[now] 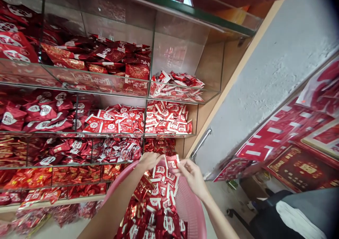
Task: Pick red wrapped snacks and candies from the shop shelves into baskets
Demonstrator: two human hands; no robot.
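Observation:
A pink plastic basket (192, 210) sits in front of me, heaped with red and white candy packets (156, 210). My left hand (148, 160) is closed round the top of a bunch of these packets at the basket's far edge. My right hand (192, 175) pinches a red and white packet (172, 161) at the top of the same bunch, thumb and fingers pressed on it. Both hands are just below the lowest filled compartments of a glass shelf unit (106, 87).
The glass shelves hold piles of red sweets in separate compartments (166, 119). A grey wall (265, 73) stands to the right, with red printed sheets (291, 150) leaning on it. A dark chair with white cloth (296, 214) is at lower right.

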